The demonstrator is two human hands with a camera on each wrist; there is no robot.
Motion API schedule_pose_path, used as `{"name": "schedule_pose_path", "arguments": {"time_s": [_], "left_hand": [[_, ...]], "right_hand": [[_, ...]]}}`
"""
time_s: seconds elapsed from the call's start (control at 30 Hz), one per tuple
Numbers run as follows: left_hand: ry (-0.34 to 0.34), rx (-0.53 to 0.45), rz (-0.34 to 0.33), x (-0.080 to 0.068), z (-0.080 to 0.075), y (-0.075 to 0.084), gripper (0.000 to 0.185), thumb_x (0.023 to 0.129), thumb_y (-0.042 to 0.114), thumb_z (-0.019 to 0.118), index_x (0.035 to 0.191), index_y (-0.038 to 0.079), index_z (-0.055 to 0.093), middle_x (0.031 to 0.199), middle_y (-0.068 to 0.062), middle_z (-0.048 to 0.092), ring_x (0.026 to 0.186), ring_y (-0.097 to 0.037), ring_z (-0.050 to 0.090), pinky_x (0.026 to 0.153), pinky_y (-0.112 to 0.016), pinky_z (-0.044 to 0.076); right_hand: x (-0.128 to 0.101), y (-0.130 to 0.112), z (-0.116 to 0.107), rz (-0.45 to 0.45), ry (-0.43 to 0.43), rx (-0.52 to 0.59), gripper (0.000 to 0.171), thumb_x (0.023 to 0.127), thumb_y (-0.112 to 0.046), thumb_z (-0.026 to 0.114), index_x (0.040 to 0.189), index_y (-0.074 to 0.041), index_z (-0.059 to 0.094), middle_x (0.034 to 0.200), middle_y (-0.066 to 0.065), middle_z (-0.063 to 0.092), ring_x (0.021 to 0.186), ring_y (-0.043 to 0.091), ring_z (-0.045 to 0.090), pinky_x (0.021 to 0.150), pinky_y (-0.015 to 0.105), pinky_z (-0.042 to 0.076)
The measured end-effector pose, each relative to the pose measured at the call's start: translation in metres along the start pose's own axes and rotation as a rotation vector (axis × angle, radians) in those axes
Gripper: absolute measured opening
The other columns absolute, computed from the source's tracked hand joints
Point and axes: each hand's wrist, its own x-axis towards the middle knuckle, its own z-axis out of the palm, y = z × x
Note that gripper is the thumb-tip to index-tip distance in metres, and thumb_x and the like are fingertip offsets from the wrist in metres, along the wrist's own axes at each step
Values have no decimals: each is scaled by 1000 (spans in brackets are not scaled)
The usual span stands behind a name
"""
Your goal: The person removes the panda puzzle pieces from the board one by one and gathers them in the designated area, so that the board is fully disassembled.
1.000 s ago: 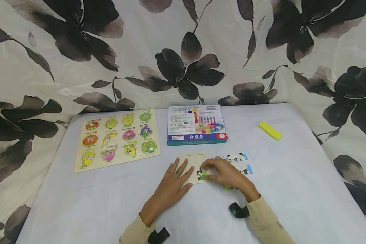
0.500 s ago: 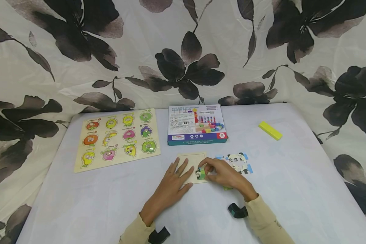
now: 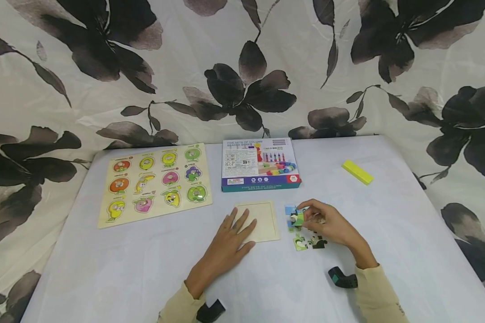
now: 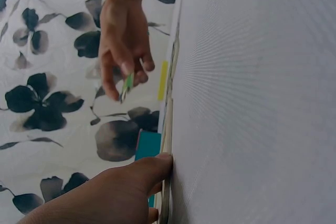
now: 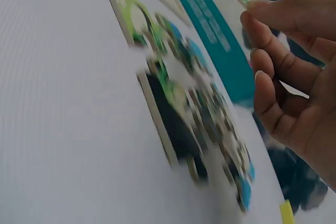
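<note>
1. Both hands have parted since a second ago: the right hand has left the wooden puzzle tray and now sits over the loose puzzle pieces to the tray's right.
2. Its thumb and fingertips pinch a green puzzle piece, lifted off the table; earlier that piece lay at the tray's near right corner.
3. Now the tray shows bare.
4. Left hand has not shifted: fingers straight and spread, pressing flat on the tray's near left part.
5. Behind, the fruit peg board, the bead box and the yellow block lie as before.
</note>
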Motion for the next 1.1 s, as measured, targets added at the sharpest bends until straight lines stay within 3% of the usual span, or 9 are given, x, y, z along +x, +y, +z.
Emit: {"name": "schedule_pose_path", "arguments": {"time_s": [0.23,0.47,0.77,1.1], "left_hand": [[1,-6,-9,0,1,-1,55,96,37,56,146,18,42,159,-5,21,148,-32,5,118,-50,11],[5,-10,-11,-1,1,-3,55,96,37,56,146,18,42,159,-5,21,148,-32,5,118,-50,11],[14,-21,-5,-2,-1,-2,55,95,36,57,145,17,43,158,-7,22,147,-33,6,117,-52,13],[7,-23,-10,-2,-1,-1,55,95,36,57,145,17,43,158,-6,22,147,-33,6,117,-51,13]], "right_hand": [[-36,20,-25,28,55,20,33,89,-6,66,121,-4,58,88,6,62,79,12,59,70,25,50],[-61,32,-38,100,36,25,32,89,2,60,121,0,56,86,8,62,75,17,60,65,24,50],[-65,38,-39,186,-1,-5,33,88,2,59,121,0,58,83,6,63,70,12,56,63,24,47],[-63,30,-34,229,8,-142,32,85,1,64,117,-3,63,81,1,58,70,8,49,60,22,44]]}}
